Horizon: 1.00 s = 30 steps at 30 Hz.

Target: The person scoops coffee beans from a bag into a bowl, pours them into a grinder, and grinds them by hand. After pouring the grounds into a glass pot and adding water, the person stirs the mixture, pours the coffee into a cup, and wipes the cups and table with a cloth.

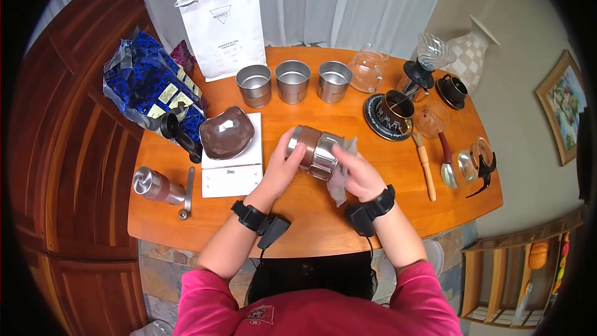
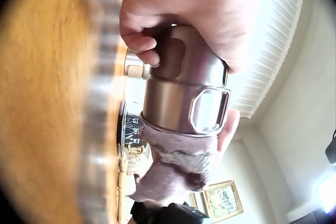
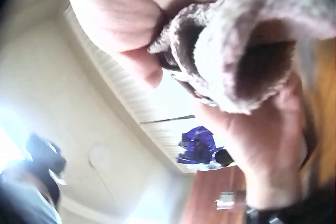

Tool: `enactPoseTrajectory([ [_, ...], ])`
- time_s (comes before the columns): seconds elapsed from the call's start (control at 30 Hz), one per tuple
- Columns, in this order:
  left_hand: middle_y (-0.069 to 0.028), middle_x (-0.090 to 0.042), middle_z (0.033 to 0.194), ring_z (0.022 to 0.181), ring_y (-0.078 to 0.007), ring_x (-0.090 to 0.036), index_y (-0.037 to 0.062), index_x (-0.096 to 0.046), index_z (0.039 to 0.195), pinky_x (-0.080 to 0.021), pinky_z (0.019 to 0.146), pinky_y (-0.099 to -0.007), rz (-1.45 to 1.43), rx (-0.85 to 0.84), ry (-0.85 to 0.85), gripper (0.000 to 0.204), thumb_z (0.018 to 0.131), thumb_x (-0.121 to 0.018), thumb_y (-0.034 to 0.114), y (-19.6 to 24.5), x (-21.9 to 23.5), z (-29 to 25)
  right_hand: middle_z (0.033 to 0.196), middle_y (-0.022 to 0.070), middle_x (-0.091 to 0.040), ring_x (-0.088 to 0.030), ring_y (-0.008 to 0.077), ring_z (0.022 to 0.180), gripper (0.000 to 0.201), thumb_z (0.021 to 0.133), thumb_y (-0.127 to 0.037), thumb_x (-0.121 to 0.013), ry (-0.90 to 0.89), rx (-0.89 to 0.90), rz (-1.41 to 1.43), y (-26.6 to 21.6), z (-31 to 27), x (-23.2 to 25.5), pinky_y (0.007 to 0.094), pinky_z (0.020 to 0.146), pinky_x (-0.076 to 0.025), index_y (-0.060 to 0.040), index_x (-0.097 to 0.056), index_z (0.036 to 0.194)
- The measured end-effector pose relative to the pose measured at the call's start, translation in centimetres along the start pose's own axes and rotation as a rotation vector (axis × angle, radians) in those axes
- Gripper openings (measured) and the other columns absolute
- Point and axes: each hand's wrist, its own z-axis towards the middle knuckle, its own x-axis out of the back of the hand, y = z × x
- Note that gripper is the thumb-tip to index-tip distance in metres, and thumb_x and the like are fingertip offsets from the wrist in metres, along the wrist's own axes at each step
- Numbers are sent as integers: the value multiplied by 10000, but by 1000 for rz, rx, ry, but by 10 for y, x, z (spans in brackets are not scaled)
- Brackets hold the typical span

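Above the middle of the wooden table, both hands are on a steel canister (image 1: 322,157) with a brown band and a folding wire handle (image 2: 211,109) on its side. My left hand (image 1: 281,167) grips the brown-banded end, fingers curled round it. A greyish-pink cloth (image 1: 338,182) covers the other end and hangs down from it. My right hand (image 1: 365,177) holds the cloth against that end, thumb on the canister's side. In the right wrist view the bunched cloth (image 3: 226,56) hides most of the canister and the fingers behind it.
Left of the hands, a brown dish (image 1: 227,134) sits on a white scale (image 1: 232,180), near a hand grinder (image 1: 159,186). Behind stand several steel cups (image 1: 292,82) and a white coffee bag (image 1: 224,25). To the right are a mug (image 1: 396,107), brush (image 1: 425,168) and glass carafe (image 1: 368,70).
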Motion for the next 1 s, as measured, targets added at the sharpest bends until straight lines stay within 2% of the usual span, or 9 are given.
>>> enactPoseTrajectory([
  [0.13, -94, -437, 1238, 1100, -168, -441, 53, -300, 1357, -426, 832, -280, -137, -93, -56, 558, 896, -481, 309, 1, 0, 0, 1164, 78, -548, -544, 192, 1023, 452, 888, -266, -566, 51, -83, 402, 1, 7, 5, 329, 910, -424, -8, -445, 1238],
  [0.23, -77, -495, 1131, 966, -137, -495, 56, -329, 1331, -437, 753, -251, -100, -135, -4, 524, 913, -447, 351, -4, -2, 0, 1177, 68, -535, -525, 172, 1046, 443, 885, -229, -572, 1, 17, -72, 0, -1, 0, 315, 911, -417, -18, -436, 1250],
  [0.37, -24, -529, 855, 683, -81, -480, 54, -454, 1153, -394, 566, -203, -253, 87, -25, 449, 930, -370, 435, -17, 0, 6, 1213, 63, -501, -483, 169, 1097, 604, 789, -246, -687, -286, 202, -777, 2, -1, -11, 313, 920, -402, -10, -403, 1267],
  [0.5, 11, -500, 693, 541, -61, -427, 62, -512, 989, -338, 467, -186, -176, 175, -12, 457, 934, -323, 474, -11, 0, 7, 1112, 76, -564, -543, 153, 995, 627, 695, -98, -759, -169, 299, -1398, 11, -1, -9, 305, 889, -429, -9, -436, 1225],
  [0.6, 1, -524, 761, 598, -63, -456, 65, -496, 1046, -368, 509, -192, -218, 156, -8, 444, 937, -326, 460, -12, -3, 6, 1122, 73, -564, -545, 158, 1003, 609, 698, -97, -756, -164, 317, -1347, 6, -1, -12, 300, 895, -426, -8, -447, 1215],
  [0.7, -25, -541, 899, 724, -79, -490, 60, -454, 1158, -403, 603, -210, -276, 100, -19, 445, 939, -342, 430, -18, -4, 6, 1139, 81, -561, -557, 173, 998, 497, 791, -216, -694, -181, 274, -874, 7, 1, -11, 301, 894, -428, -7, -482, 1189],
  [0.8, -68, -513, 1100, 931, -125, -502, 53, -384, 1275, -419, 764, -244, -212, -3, -35, 471, 936, -368, 379, -16, -2, 5, 1136, 99, -567, -540, 220, 1039, 433, 869, -337, -586, 86, 104, -312, 15, 3, 2, 353, 871, -438, -33, -510, 1167],
  [0.9, -96, -441, 1238, 1094, -164, -447, 49, -338, 1330, -378, 892, -269, -115, -153, -61, 491, 932, -384, 333, -8, -2, 3, 1192, 88, -531, -527, 200, 1060, 462, 908, -394, -505, -73, -34, 324, 5, 8, 9, 339, 882, -438, -44, -480, 1209],
  [1.0, -102, -415, 1268, 1137, -175, -422, 50, -343, 1328, -356, 929, -274, -78, -225, -87, 474, 934, -379, 312, -7, 1, 4, 1166, 86, -549, -546, 216, 1030, 490, 879, -381, -553, 24, 32, 177, 11, 2, 9, 338, 896, -432, -39, -470, 1220],
])
